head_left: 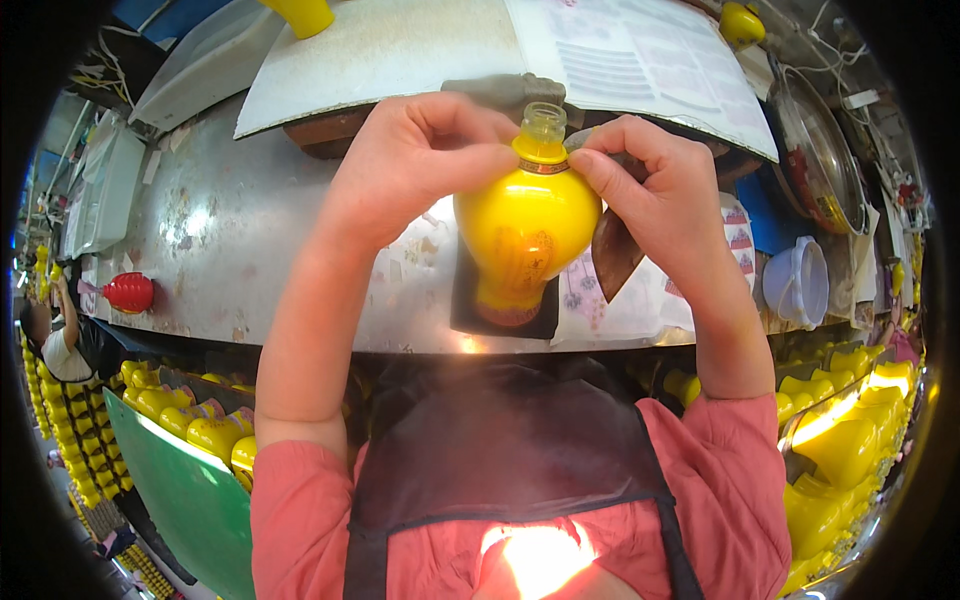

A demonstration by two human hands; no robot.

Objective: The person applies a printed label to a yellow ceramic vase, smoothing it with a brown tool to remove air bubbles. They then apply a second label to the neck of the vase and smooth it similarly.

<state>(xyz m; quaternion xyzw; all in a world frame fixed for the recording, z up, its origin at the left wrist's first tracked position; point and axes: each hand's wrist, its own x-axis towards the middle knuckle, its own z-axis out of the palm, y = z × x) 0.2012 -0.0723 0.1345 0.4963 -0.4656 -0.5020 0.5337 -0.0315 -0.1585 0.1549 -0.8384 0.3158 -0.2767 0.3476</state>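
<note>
A glossy yellow bottle (527,222) with a bare glass mouth stands upright on a dark mat (470,308) at the workbench's near edge. Round the base of its neck runs a narrow, dark patterned band (541,167). My left hand (425,155) pinches at the left end of this band, thumb and forefinger closed against the neck. On the opposite side, my right hand (648,180) has its thumb and forefinger pinched at the band's other end. A reddish print marks the bottle's lower front.
Behind the bottle a white board (430,50) bears printed sheets (640,60). A red ribbed container (129,292) lies left, and a pale bucket (796,283) stands right. Many yellow bottles (215,432) sit in rows either side of me. Far left, another person (64,345) is at work.
</note>
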